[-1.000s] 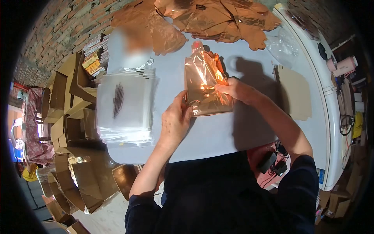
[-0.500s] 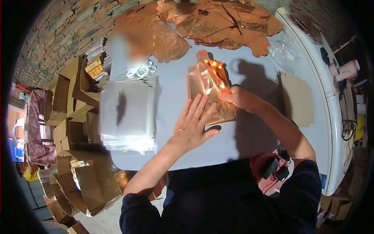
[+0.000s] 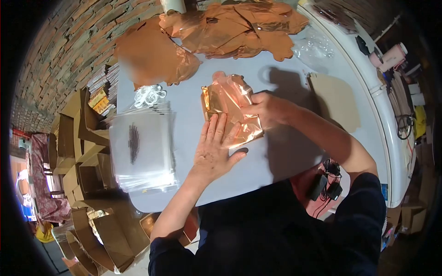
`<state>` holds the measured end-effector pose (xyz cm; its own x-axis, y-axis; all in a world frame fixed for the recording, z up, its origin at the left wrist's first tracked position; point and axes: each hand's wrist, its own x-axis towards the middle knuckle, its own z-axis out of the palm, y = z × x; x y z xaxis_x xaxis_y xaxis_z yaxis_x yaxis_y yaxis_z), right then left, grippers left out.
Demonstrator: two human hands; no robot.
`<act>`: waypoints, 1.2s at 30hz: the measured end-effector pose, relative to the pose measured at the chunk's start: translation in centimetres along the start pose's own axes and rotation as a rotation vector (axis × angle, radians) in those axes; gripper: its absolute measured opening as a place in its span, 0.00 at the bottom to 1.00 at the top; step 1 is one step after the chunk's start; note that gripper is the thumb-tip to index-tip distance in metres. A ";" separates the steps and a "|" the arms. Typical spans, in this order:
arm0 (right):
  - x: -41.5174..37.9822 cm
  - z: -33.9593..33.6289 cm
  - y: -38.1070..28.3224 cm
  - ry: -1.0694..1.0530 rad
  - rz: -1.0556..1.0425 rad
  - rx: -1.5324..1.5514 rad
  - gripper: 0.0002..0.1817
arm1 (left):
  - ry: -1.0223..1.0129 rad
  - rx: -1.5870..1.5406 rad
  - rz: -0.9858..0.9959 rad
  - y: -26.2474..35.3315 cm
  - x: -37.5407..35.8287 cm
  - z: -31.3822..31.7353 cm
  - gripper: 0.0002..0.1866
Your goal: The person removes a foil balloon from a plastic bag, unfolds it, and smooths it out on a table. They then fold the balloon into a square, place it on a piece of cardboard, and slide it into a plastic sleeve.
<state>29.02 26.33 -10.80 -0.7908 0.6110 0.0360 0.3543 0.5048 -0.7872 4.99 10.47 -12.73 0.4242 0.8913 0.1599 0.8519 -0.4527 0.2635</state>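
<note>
A shiny copper-coloured foil piece lies folded on the pale table, its rounded tab pointing away from me. My left hand rests flat with spread fingers on its lower left part. At its right edge my right hand pinches the foil between thumb and fingers. Left of my left hand sits a stack of clear plastic bags with a dark scribbled mark, and a bundle of white ribbon or string lies just above the stack.
More copper foil pieces cover the table's far side. Crumpled clear plastic and a stack of beige card lie at the right. Open cardboard boxes stand at the left. Black adapters with cables sit below the table's right front edge.
The foil's upper part now lies spread wider, with a fold at its left side. My right hand has shifted along its right edge. The whole view has turned slightly.
</note>
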 end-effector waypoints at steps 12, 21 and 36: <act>-9.1 6.5 -2.3 0.538 -0.200 -0.657 0.26 | 0.128 0.010 0.062 0.0 0.1 -0.1 0.42; -8.9 7.7 -5.2 0.243 -0.089 -0.723 0.39 | 0.087 0.027 0.046 0.1 0.0 -0.1 0.37; -8.8 7.6 -5.1 0.223 -0.064 -0.671 0.35 | 0.065 -0.044 0.097 0.9 3.6 -2.2 0.37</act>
<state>30.41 13.72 -11.81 -0.7250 0.6414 0.2510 0.5982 0.7670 -0.2322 6.62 13.26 -9.80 0.4820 0.8405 0.2476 0.7929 -0.5386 0.2848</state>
